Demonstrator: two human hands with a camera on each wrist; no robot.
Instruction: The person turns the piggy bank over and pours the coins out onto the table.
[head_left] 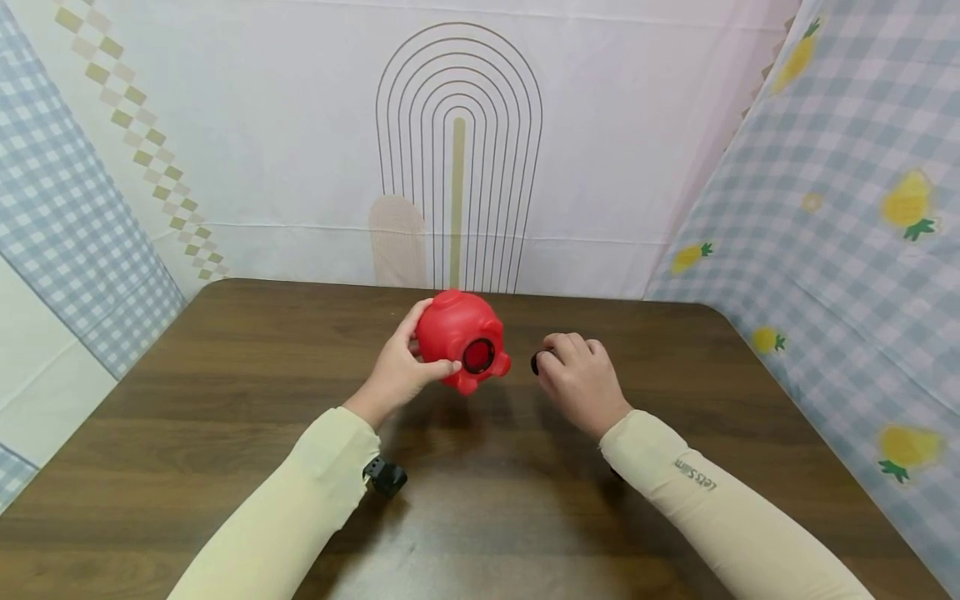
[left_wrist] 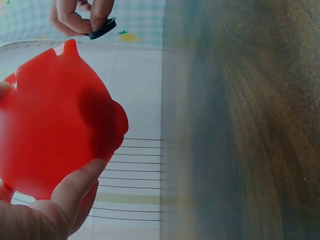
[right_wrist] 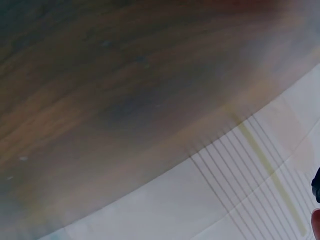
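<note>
The step in hand seems to be work on the underside of a glossy red, rounded plastic piggy-bank-like body (head_left: pixel 450 321), held above the brown wood-grain tabletop (head_left: pixel 247 417). The left hand (head_left: pixel 401 367) grips it from about nine o'clock, fingers spread around it, thumb beside its black-rimmed round opening (head_left: pixel 478 356) at four o'clock. The right hand (head_left: pixel 581 379), toward three o'clock and apart, pinches a small black disc-shaped cap (head_left: pixel 535 362). Whether the cap is coming off or going on cannot be told; fitting it would call for squaring it to the rim. The opening is hidden in the left wrist view; the right wrist view cuts off nearly all the right hand.
</note>
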